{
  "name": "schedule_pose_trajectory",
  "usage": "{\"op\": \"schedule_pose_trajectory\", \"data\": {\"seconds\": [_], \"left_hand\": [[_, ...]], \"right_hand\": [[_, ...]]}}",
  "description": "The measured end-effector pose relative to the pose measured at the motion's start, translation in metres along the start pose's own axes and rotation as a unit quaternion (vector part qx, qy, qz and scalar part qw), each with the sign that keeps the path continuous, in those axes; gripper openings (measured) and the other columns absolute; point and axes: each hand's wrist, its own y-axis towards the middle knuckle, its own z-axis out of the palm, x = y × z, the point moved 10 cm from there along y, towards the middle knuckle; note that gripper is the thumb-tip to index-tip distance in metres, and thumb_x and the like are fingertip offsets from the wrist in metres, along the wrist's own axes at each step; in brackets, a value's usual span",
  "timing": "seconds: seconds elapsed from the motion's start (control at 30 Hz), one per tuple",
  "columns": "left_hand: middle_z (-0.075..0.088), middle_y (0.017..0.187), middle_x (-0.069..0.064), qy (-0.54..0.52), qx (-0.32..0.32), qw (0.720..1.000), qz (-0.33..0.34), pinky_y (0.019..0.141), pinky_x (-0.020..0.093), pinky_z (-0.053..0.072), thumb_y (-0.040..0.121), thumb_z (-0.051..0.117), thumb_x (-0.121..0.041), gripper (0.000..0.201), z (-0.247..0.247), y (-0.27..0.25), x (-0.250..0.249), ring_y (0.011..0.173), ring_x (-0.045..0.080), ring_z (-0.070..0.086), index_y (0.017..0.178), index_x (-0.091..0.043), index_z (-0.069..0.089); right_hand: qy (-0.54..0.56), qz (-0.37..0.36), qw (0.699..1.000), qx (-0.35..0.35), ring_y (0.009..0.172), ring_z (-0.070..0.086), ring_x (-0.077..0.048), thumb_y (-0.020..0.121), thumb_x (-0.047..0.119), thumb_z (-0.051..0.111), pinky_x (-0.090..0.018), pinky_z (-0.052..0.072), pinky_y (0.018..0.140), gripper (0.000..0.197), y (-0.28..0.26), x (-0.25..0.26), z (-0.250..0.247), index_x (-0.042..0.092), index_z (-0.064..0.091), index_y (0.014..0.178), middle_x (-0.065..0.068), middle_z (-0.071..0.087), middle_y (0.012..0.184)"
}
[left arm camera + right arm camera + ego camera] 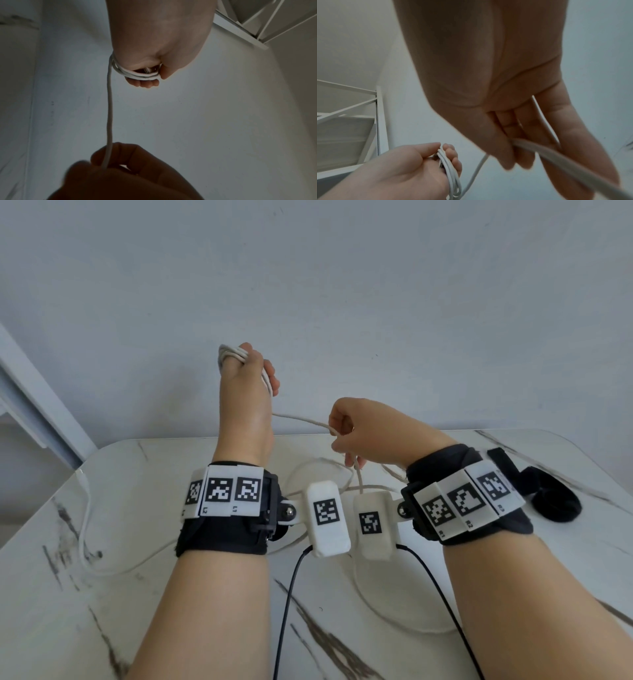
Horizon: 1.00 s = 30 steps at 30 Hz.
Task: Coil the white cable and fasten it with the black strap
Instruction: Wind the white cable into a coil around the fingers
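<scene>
My left hand [251,371] is raised above the table's far edge with several turns of the white cable [301,419] wound round its fingers; the thumb pins the loops [142,75]. From there a single strand [109,108] runs to my right hand [346,426], which pinches it between thumb and curled fingers [518,152]. Below the right hand the cable drops and lies in loose curves on the table [102,570]. The black strap [551,498] lies rolled on the table at the right, just behind my right wrist.
The white marble-patterned table [205,628] ends at a plain wall [342,285]. A white metal rack [351,108] stands to the left. Thin black wires [291,594] lead from the wrist cameras towards me.
</scene>
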Motion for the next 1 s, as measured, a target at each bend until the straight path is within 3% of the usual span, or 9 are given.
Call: {"op": "schedule_pose_trajectory", "data": {"seconds": [0.13, 0.23, 0.3, 0.4, 0.6, 0.73, 0.8, 0.9, 1.0], "left_hand": [[0.049, 0.073, 0.000, 0.036, -0.004, 0.999, 0.018, 0.061, 0.022, 0.042, 0.100, 0.036, -0.010, 0.017, -0.003, 0.002, 0.000, 0.058, 0.012, 0.045, 0.115, -0.012, 0.044], [0.053, 0.081, 0.002, 0.065, -0.009, 0.997, 0.030, 0.065, 0.025, 0.042, 0.100, 0.037, -0.010, 0.012, -0.004, 0.002, -0.001, 0.061, 0.012, 0.046, 0.098, -0.018, 0.046], [0.054, 0.085, 0.002, 0.122, -0.009, 0.991, 0.050, 0.069, 0.027, 0.042, 0.099, 0.036, -0.010, 0.023, -0.002, 0.001, -0.004, 0.064, 0.012, 0.046, 0.084, -0.027, 0.042], [0.052, 0.079, -0.005, 0.198, -0.005, 0.978, 0.060, 0.065, 0.026, 0.041, 0.099, 0.035, -0.010, 0.028, -0.001, 0.000, -0.003, 0.063, 0.011, 0.045, 0.078, -0.029, 0.039], [0.051, 0.082, -0.011, 0.330, 0.032, 0.943, 0.029, 0.055, 0.024, 0.039, 0.101, 0.037, -0.018, 0.020, 0.005, 0.004, 0.013, 0.077, 0.017, 0.053, 0.102, -0.006, 0.053], [0.056, 0.088, -0.001, 0.394, 0.101, 0.914, 0.015, 0.065, 0.029, 0.040, 0.101, 0.038, -0.021, 0.018, 0.022, -0.001, 0.022, 0.079, 0.018, 0.054, 0.105, -0.010, 0.051], [0.059, 0.090, -0.001, 0.430, 0.132, 0.893, 0.014, 0.062, 0.028, 0.040, 0.101, 0.038, -0.022, 0.022, 0.028, -0.003, 0.027, 0.075, 0.016, 0.054, 0.102, -0.008, 0.055], [0.063, 0.089, 0.005, 0.414, 0.184, 0.891, -0.003, 0.076, 0.037, 0.048, 0.100, 0.039, -0.022, 0.021, 0.035, -0.010, 0.034, 0.074, 0.018, 0.057, 0.091, -0.014, 0.056], [0.062, 0.077, 0.003, 0.375, 0.227, 0.898, -0.033, 0.079, 0.039, 0.048, 0.100, 0.037, -0.027, 0.031, 0.043, -0.022, 0.035, 0.068, 0.017, 0.055, 0.105, -0.006, 0.059]], "right_hand": [[0.003, 0.011, 1.000, -0.014, 0.043, 0.057, -0.008, 0.098, 0.016, 0.047, -0.015, 0.047, 0.045, 0.012, -0.003, 0.002, -0.007, 0.017, 0.059, 0.099, 0.000, 0.060, 0.062], [-0.039, -0.017, 0.999, -0.028, 0.049, 0.050, -0.004, 0.092, 0.025, 0.060, -0.015, 0.038, 0.050, 0.009, -0.008, 0.011, -0.013, 0.019, 0.065, 0.089, 0.010, 0.052, 0.062], [-0.040, -0.037, 0.998, -0.036, 0.054, 0.045, -0.001, 0.087, 0.022, 0.065, -0.015, 0.035, 0.053, 0.004, -0.010, 0.017, -0.017, 0.020, 0.068, 0.084, 0.012, 0.047, 0.064], [-0.034, -0.063, 0.996, -0.062, 0.047, 0.042, 0.000, 0.083, 0.011, 0.064, -0.007, 0.033, 0.046, 0.013, -0.013, 0.027, -0.025, 0.023, 0.071, 0.082, 0.011, 0.043, 0.058], [0.049, -0.097, 0.980, -0.169, 0.045, 0.038, -0.004, 0.086, 0.010, 0.061, -0.011, 0.033, 0.047, 0.016, -0.019, 0.034, -0.056, 0.018, 0.073, 0.083, 0.008, 0.044, 0.051], [0.091, -0.116, 0.965, -0.216, 0.056, 0.043, -0.011, 0.087, 0.015, 0.067, -0.025, 0.040, 0.057, 0.009, -0.024, 0.035, -0.069, 0.016, 0.076, 0.086, 0.003, 0.049, 0.056], [0.100, -0.118, 0.970, -0.189, 0.057, 0.044, -0.011, 0.086, 0.017, 0.070, -0.022, 0.042, 0.057, 0.007, -0.025, 0.036, -0.068, 0.017, 0.076, 0.088, -0.003, 0.051, 0.059], [0.106, -0.120, 0.974, -0.163, 0.055, 0.045, -0.007, 0.086, 0.021, 0.071, -0.011, 0.042, 0.052, 0.008, -0.028, 0.035, -0.068, 0.017, 0.077, 0.088, -0.010, 0.054, 0.063], [0.107, -0.120, 0.962, -0.219, 0.056, 0.047, -0.009, 0.088, 0.022, 0.068, -0.018, 0.042, 0.054, 0.012, -0.029, 0.031, -0.078, 0.014, 0.076, 0.087, -0.017, 0.063, 0.069]]}}
